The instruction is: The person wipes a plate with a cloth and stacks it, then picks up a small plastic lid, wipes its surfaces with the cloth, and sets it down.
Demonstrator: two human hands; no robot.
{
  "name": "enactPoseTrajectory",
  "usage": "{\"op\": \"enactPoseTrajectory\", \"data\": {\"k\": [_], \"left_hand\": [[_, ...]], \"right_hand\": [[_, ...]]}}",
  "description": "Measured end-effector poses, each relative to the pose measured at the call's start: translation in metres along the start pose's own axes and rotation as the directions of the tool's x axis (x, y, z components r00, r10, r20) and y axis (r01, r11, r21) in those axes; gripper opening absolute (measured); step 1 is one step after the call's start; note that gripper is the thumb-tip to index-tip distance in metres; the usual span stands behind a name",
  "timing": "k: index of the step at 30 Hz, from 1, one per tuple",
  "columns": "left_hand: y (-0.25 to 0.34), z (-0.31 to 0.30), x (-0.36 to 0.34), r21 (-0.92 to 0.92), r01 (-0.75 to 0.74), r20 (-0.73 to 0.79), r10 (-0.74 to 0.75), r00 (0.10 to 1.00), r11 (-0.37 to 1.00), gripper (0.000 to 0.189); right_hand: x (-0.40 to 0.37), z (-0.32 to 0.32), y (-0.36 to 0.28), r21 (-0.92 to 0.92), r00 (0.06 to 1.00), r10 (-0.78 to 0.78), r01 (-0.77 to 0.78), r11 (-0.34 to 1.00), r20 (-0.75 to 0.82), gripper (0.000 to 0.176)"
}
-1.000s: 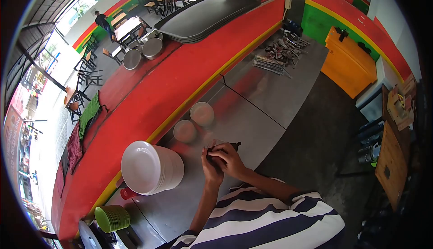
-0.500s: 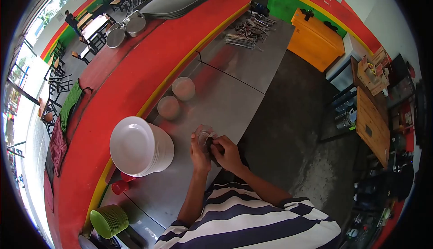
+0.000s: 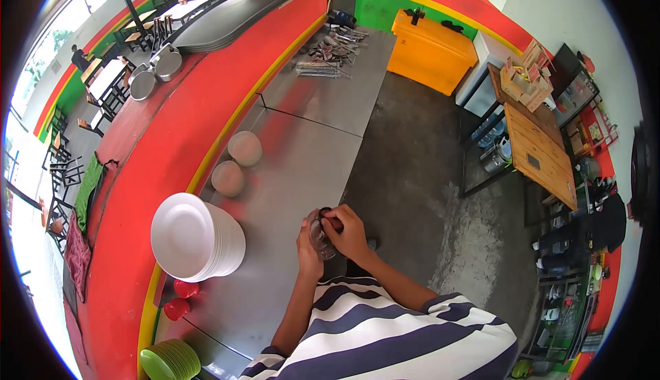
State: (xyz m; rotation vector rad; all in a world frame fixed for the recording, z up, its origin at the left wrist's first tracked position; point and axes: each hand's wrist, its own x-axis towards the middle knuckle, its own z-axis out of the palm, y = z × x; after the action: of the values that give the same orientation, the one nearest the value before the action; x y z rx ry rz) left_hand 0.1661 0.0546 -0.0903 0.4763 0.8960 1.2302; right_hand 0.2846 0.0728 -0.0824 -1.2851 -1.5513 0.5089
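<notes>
Left hand (image 3: 307, 251), right hand (image 3: 352, 234) clasp round clear glass (image 3: 318, 232).

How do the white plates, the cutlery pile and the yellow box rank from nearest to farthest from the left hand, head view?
1. White plates, on the counter beside the left hand.
2. Cutlery pile, at the counter's far end.
3. Yellow box, farther back on the right.
</notes>
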Motion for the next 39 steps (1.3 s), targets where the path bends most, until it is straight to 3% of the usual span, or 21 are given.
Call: {"op": "enactPoseTrajectory", "data": {"k": [4, 7, 11, 14, 17, 20, 23, 26, 29, 32, 35, 36, 39], "left_hand": [[0.018, -0.016, 0.008, -0.033, -0.053, 0.053, 0.054, 0.997, 0.998, 0.067], [0.031, -0.012, 0.004, -0.047, -0.027, 0.031, 0.029, 0.999, 0.999, 0.064], [0.014, -0.021, 0.004, -0.009, -0.069, 0.026, 0.069, 0.997, 0.998, 0.061], [0.014, -0.022, -0.005, 0.04, -0.052, 0.013, 0.052, 0.999, 0.998, 0.066], [0.039, -0.01, -0.022, 0.089, -0.016, -0.024, 0.018, 1.0, 0.996, 0.07], [0.049, -0.02, -0.02, 0.123, -0.065, -0.015, 0.067, 0.998, 0.99, 0.072], [0.044, -0.036, -0.009, 0.058, -0.12, 0.022, 0.119, 0.993, 0.991, 0.071], [0.042, -0.036, -0.009, 0.015, -0.095, 0.046, 0.094, 0.994, 0.995, 0.068], [0.037, -0.038, -0.009, 0.038, -0.031, 0.062, 0.029, 0.998, 0.999, 0.065], [0.03, -0.038, -0.012, 0.082, -0.078, 0.066, 0.073, 0.995, 0.994, 0.061], [0.028, -0.04, -0.018, 0.096, -0.087, 0.023, 0.085, 0.996, 0.992, 0.06], [0.035, -0.037, -0.023, 0.123, -0.094, 0.009, 0.094, 0.996, 0.988, 0.061], [0.048, -0.037, -0.034, 0.125, -0.112, -0.014, 0.114, 0.993, 0.986, 0.063]], "right_hand": [[-0.016, 0.004, -0.014, 0.063, 0.973, 0.045, -0.061, 0.996, 0.227, 0.018], [-0.018, 0.013, -0.035, 0.094, 0.956, 0.019, -0.049, 0.994, 0.294, 0.018], [-0.003, 0.018, -0.038, 0.119, 0.967, -0.101, 0.075, 0.99, 0.234, 0.015], [0.004, 0.024, -0.028, -0.016, 0.99, -0.142, 0.142, 0.99, 0.024, 0.012], [-0.001, 0.021, -0.026, -0.076, 0.996, -0.088, 0.09, 0.993, 0.027, 0.011], [-0.02, 0.023, -0.022, -0.085, 0.993, 0.005, 0.005, 0.996, 0.121, 0.012], [-0.032, 0.021, -0.031, 0.077, 0.946, 0.079, -0.108, 0.991, 0.313, 0.012], [-0.033, 0.021, -0.047, 0.211, 0.925, 0.023, -0.111, 0.971, 0.379, 0.012], [-0.027, 0.028, -0.05, 0.242, 0.952, -0.126, 0.057, 0.969, 0.279, 0.012], [-0.016, 0.029, -0.046, 0.073, 0.971, -0.168, 0.157, 0.985, 0.17, 0.012], [-0.005, 0.028, -0.04, -0.022, 0.992, -0.119, 0.12, 0.993, 0.039, 0.015], [0.0, 0.026, -0.034, -0.086, 0.978, -0.204, 0.206, 0.975, 0.027, 0.015], [-0.001, 0.026, -0.022, -0.013, 0.981, -0.19, 0.191, 0.981, 0.044, 0.011]]}}
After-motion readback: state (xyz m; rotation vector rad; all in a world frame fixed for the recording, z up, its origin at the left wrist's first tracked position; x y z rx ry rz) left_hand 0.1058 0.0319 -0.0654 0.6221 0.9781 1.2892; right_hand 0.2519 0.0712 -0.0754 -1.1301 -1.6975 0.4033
